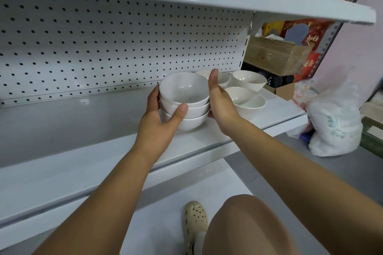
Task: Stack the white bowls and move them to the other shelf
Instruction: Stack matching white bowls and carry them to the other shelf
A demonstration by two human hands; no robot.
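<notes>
Bowl stack (pixel 185 105) upright, mouths up, prob. 3, betw. hands (pixel 159 122) (pixel 220 103)

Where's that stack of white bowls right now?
The stack of three bowls sits mid-frame on the middle shelf, gripped between the left hand and right hand, with loose bowls just to its right.

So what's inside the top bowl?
The top bowl of the stack looks empty, just shiny white inside. The two bowls nested under it have their insides covered, so those can't be seen.
</notes>
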